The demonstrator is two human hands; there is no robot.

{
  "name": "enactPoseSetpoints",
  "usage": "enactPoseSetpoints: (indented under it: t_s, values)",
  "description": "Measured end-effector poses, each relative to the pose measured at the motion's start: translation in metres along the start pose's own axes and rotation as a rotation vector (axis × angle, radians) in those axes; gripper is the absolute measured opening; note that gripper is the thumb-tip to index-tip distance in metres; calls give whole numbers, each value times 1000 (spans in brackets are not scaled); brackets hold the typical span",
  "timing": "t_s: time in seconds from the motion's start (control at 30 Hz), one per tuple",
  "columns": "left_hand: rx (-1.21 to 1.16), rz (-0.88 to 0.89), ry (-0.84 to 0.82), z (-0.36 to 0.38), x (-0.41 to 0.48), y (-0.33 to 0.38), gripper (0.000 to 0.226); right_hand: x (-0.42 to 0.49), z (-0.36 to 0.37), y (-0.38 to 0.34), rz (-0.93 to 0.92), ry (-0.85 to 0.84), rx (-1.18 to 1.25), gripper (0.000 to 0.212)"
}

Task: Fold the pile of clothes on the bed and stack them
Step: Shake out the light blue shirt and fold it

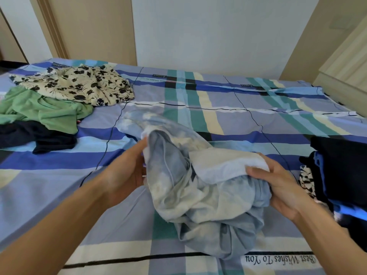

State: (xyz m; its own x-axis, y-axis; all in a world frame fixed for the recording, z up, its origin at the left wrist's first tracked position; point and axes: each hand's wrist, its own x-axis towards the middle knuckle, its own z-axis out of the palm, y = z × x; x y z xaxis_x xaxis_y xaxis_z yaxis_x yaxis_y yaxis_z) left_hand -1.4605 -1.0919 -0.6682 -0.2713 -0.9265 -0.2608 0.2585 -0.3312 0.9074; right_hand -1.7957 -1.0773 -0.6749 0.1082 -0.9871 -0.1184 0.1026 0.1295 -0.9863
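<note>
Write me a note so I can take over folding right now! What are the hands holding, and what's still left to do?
Left hand holds the left edge of the pale blue garment; right hand grips its right edge, thumb on top.
The garment is bunched up, partly lifted off the bed, not yet folded.
Done: a stack of clothes sits at the right.
Left: this one, then the floral garment, green garment and dark navy garment heaped at the far left.

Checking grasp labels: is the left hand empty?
No, the left hand holds an edge of the pale blue garment, which the right hand also grips.
</note>
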Motion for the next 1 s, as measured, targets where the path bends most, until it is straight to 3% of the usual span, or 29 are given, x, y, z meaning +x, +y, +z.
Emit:
enactPoseSetpoints:
  t_s: [0.13,0.27,0.43,0.5,0.7,0.73,0.87,1.0]
  values:
    - [87,-46,-132,3,-6,-6,47,9,-11,12,45,152,-66,40]
    - [252,-99,-131,5,-12,-12,34,10,-20,17,45,298,-262,18]
    - [353,38,-24,4,-11,-12,25,-7,-15,1,246,-32,-385,35]
    - [358,88,34,4,-10,-10,24,-10,-14,1,252,-92,-382,40]
    - [385,217,165,22,-8,49,27,1,-1,-42,-66,132,-235,81]
    - [404,260,179,25,-5,72,26,8,3,-62,-140,173,-248,77]
    - [518,486,219,44,7,178,15,44,19,-164,-339,255,-404,22]
    - [630,683,283,69,-2,314,13,67,41,-301,-579,275,-552,10]
